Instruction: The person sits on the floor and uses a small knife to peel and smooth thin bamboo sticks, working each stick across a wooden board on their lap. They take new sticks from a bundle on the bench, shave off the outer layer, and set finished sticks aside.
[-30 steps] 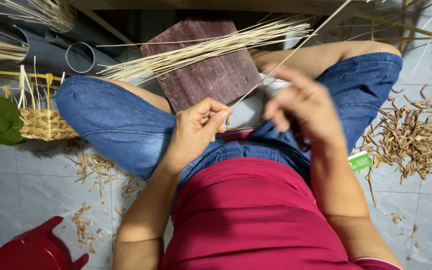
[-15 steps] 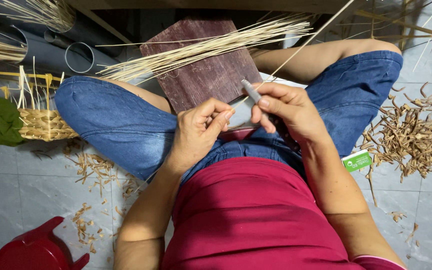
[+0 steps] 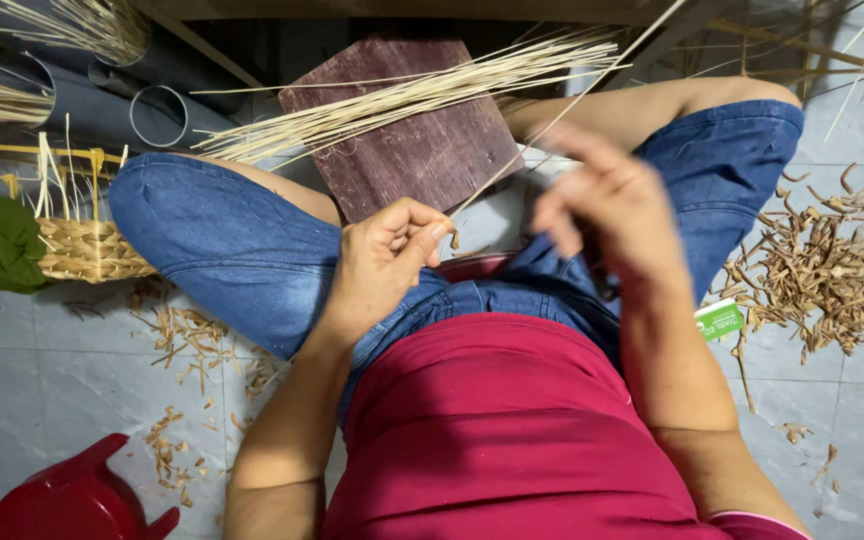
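Head view: left hand [image 3: 387, 255] pinches the lower end of a thin bamboo strip [image 3: 562, 105] over the lap; right hand [image 3: 607, 205], blurred, has lifted from the knife it held; whether its grip is closed cannot be told.

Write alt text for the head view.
A seated person's left hand pinches a thin pale strip over a dark wooden board; the blurred right hand is beside it. Shavings litter the tiled floor.
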